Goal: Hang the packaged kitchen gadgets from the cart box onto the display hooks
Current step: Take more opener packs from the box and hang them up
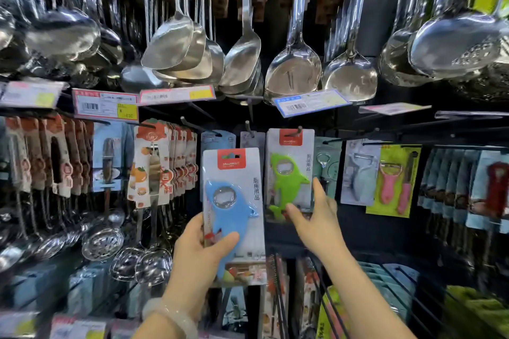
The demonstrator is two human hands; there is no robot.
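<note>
Head view: we are gripping the blue opener card (232, 217) low in our left hand (201, 253).
Our right hand (316, 217), fingers apart, is touching the green opener card (289, 173) at two o'clock; these look light, stiff, slick.

Blue opener pkg (233, 212) & green opener pkg (289, 173): "厨房用品".
</note>
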